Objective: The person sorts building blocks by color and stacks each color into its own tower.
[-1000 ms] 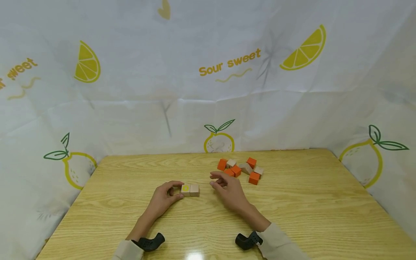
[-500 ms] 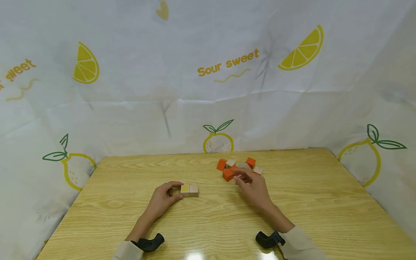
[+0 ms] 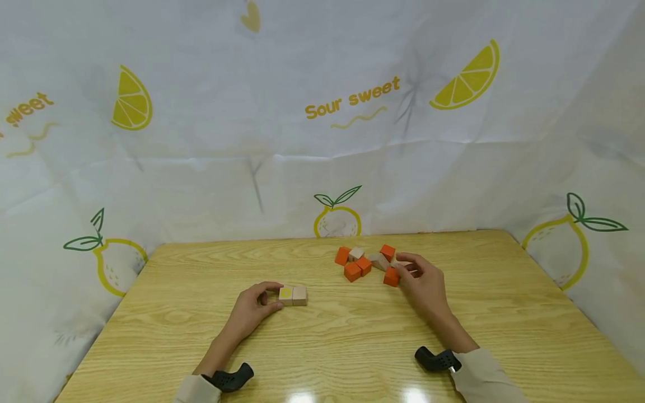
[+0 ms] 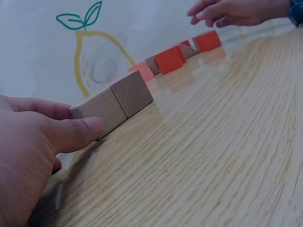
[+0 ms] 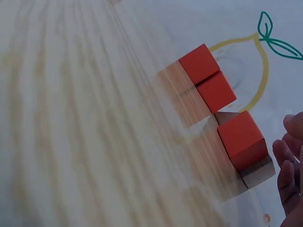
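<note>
Tabletop (image 3: 322, 352); left hand (image 3: 250, 309) pinches block (image 3: 285, 296); right hand (image 3: 425, 285) hovers by orange cube (image 3: 390, 277).

Under the left-hand grip (image 3: 249, 310) we have a yellowish wood-grain table (image 3: 504, 313). Beyond the grip a white sheet (image 3: 227, 207), creased crosswise, makes the back wall and wraps round both sides. Prints we note past the grip: orange "Sour sweet" lettering (image 3: 373, 93), yellow lemon slices (image 3: 133, 106) high up, outlined lemons (image 3: 337, 223) lower down. Faint grey branch shapes (image 3: 256, 182) too. Nearer us than the grip, two bright glare spots (image 3: 302, 398) on the table.
</note>
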Tool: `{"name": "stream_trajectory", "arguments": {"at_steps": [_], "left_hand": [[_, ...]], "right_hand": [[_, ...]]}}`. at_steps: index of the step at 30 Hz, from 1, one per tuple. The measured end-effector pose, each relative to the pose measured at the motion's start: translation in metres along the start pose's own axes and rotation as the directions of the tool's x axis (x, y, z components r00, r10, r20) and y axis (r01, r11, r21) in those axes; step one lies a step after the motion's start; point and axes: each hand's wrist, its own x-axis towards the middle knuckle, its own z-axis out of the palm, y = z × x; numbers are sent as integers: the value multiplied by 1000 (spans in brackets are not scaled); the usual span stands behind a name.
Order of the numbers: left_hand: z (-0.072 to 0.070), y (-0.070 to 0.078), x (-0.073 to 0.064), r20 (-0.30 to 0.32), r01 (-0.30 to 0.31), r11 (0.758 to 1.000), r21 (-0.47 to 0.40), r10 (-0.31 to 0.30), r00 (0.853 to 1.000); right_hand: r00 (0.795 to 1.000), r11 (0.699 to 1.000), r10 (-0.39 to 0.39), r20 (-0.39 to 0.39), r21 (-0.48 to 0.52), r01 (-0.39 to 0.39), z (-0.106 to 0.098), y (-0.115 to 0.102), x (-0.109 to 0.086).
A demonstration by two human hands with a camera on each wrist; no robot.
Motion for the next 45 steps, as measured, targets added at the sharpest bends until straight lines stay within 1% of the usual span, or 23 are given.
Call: {"name": "stream_trajectory", "arguments": {"at_steps": [4, 7, 12, 16, 21, 24, 32, 45], "left_hand": [[0, 0, 0, 3, -1, 1000, 7, 1, 1000], [-1, 0, 0, 7, -1, 1000, 11, 1, 1000], [-1, 0, 0, 12, -5, 1000, 11, 5, 1000], [-1, -1, 0, 13, -3, 1000, 18, 2, 1000], [-1, 0, 0, 13, 1, 1000, 16, -1, 1000], [-1, 1, -1, 12, 3, 1000, 15, -3, 1000], [-1, 1, -1, 19, 9, 1000, 15, -10, 1000], [0, -1, 1, 24, 5, 1000, 19, -6, 1000]], "right_hand": [[999, 999, -42, -18, -24, 41, -3, 9, 1], [999, 999, -46, -8, -28, 46, -3, 14, 1], [999, 1000, 15, 37, -23, -14, -4, 18, 1], [995, 998, 61, 78, -22, -60, -8, 20, 2], [986, 996, 93, 141, -19, -91, -14, 26, 4], [982, 995, 97, 159, -22, -95, -15, 27, 4], [982, 994, 85, 170, -77, -73, -14, 28, 5], [980, 993, 92, 178, -92, -77, -13, 25, 6]]}}
